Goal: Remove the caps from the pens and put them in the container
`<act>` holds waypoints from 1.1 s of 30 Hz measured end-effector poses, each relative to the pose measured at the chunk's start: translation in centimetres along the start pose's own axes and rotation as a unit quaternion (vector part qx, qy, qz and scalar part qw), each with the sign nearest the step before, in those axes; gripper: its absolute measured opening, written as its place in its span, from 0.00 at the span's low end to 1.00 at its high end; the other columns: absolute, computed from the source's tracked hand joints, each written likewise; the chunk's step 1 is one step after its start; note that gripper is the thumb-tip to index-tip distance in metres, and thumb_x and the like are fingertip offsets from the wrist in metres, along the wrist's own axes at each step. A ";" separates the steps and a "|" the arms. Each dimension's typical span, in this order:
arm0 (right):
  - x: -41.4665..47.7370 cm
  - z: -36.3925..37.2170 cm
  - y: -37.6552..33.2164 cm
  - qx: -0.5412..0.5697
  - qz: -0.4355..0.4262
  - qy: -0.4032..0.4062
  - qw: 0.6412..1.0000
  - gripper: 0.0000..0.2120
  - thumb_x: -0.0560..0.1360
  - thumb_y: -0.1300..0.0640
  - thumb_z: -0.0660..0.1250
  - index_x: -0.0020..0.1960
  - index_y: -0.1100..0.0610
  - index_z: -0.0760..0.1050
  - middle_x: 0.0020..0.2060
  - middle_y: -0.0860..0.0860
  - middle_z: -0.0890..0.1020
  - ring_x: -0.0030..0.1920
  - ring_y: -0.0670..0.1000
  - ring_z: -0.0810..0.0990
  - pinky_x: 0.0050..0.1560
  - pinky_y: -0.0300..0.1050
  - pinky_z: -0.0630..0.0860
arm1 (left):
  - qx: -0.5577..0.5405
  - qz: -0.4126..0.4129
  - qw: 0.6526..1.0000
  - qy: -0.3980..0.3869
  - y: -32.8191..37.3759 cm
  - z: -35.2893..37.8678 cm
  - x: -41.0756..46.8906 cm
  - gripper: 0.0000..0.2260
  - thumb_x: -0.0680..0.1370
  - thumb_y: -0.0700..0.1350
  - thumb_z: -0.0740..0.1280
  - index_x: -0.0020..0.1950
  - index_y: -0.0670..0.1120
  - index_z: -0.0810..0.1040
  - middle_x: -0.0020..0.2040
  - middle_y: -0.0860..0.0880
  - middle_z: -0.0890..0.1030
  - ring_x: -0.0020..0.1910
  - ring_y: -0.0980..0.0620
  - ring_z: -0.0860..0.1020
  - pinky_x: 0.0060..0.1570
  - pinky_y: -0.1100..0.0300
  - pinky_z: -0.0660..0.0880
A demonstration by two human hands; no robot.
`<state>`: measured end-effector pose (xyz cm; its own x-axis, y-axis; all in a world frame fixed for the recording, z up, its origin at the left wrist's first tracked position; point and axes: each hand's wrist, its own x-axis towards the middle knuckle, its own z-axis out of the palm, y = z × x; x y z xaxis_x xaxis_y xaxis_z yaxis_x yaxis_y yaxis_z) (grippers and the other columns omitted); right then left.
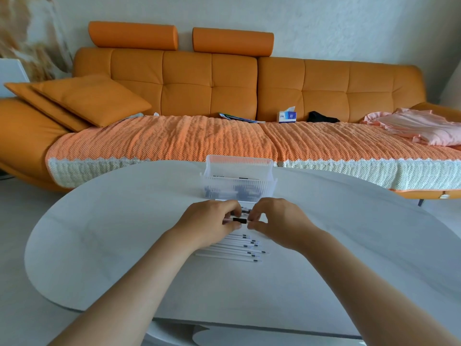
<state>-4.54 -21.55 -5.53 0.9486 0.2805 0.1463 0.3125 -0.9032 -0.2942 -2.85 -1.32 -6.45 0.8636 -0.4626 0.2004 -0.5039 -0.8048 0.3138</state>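
My left hand [212, 221] and my right hand [277, 221] meet over the white table, just in front of the clear ribbed plastic container [239, 181]. Between them is one white pen with a black cap [240, 220]. My left hand grips the pen's body and my right fingertips pinch the cap's right end. The cap still sits on the pen. Several uncapped white pens [237, 250] lie in a row below my hands. Dark caps show through the container's wall. More pens lie behind my fingers, mostly hidden.
The white oval table [112, 221] curves away at left and right. Behind it stands an orange sofa [209, 83] with a knitted throw, cushions, a tissue box [287, 116], booklets and pink cloth [419, 126].
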 end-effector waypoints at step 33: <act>-0.2 -0.4 2.4 -0.028 0.120 0.011 0.992 0.09 0.80 0.51 0.58 0.50 0.45 0.77 0.46 0.44 0.81 0.45 0.49 0.77 0.39 0.42 0.70 | 0.045 -0.110 0.991 0.055 -4.6 -1.3 -0.9 0.02 0.76 0.49 0.62 0.47 0.54 0.74 0.44 0.58 0.77 0.45 0.52 0.75 0.42 0.57 0.72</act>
<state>-4.03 -23.89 -5.92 0.9939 0.0489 0.0985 0.0740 -0.9601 -0.2695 -1.35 3.29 -6.90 0.9431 -0.2317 0.2384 -0.2949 -0.9142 0.2779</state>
